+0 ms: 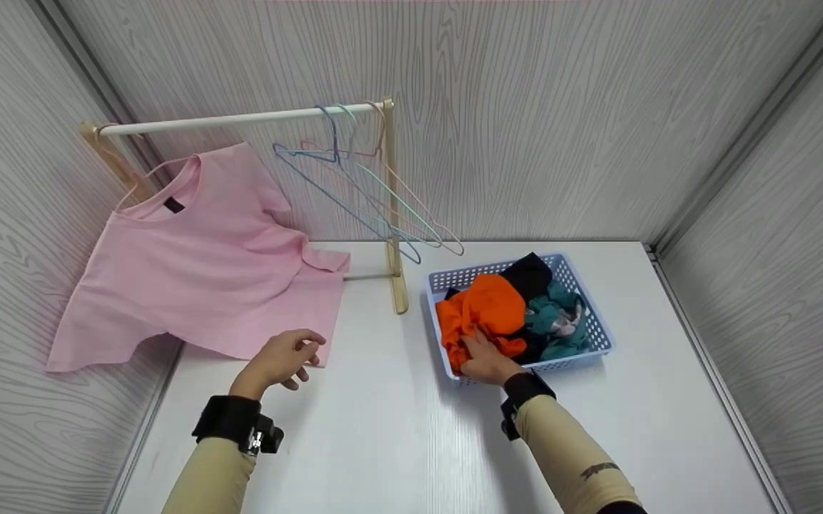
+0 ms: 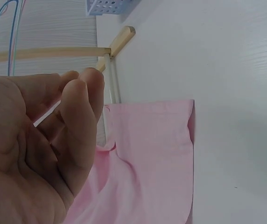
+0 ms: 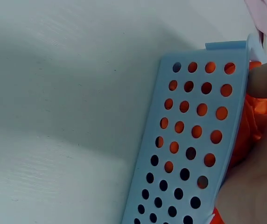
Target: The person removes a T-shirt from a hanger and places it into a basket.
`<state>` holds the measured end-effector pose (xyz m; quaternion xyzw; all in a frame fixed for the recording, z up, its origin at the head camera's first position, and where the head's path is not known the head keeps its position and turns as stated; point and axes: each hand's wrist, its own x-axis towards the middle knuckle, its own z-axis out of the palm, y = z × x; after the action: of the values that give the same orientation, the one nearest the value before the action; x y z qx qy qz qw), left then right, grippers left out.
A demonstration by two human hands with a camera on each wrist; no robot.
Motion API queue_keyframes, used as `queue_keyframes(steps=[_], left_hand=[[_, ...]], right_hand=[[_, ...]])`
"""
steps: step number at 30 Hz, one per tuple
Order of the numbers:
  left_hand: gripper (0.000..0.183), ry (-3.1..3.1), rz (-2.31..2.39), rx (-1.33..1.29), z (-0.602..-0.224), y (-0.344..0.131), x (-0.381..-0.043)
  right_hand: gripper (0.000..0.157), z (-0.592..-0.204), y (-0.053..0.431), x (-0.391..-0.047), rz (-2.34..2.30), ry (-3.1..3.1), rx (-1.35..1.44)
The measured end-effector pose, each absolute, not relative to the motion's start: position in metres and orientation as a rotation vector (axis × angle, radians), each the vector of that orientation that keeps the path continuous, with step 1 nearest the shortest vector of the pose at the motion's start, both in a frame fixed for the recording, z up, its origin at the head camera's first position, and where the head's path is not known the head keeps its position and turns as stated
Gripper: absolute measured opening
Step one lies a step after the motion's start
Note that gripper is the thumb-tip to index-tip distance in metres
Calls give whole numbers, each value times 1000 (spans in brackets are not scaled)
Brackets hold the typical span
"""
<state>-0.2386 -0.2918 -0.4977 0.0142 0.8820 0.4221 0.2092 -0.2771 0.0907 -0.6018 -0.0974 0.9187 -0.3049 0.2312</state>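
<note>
My right hand (image 1: 490,359) reaches over the near rim of a light blue plastic basket (image 3: 189,126) and grips a bunched orange garment (image 1: 493,303), its fingertips sunk in the folds. Black cloth (image 1: 527,275) and a teal garment (image 1: 561,325) lie beside it in the basket. Over the table at left, my left hand (image 1: 283,360) hangs with loosely bent fingers, holding nothing. It overlaps the lower edge of a pink T-shirt (image 1: 204,271) in the head view. That shirt hangs from a hanger at the rack's left end, its hem (image 2: 161,140) spread down to the table.
A clothes rack with a white bar (image 1: 240,120) and wooden posts (image 1: 393,214) stands at the back left. Several thin wire hangers (image 1: 354,200), blue, mint and pink, hang at its right end and jut forward. Wood-grain panels (image 1: 525,121) close in the white table (image 1: 382,442).
</note>
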Motion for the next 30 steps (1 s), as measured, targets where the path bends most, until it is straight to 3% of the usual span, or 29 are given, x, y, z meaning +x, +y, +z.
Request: queue_keyframes(steps=[6, 17, 30], left_hand=[[31, 2487, 1138, 91, -488, -295, -242], [42, 2515, 962, 24, -422, -334, -278], [66, 2757, 824, -187, -369, -412, -301]], right_hand=[[54, -592, 94, -271, -859, 2601, -360], [40, -535, 103, -266, -652, 2665, -382], [37, -524, 107, -231, -813, 2550, -452]])
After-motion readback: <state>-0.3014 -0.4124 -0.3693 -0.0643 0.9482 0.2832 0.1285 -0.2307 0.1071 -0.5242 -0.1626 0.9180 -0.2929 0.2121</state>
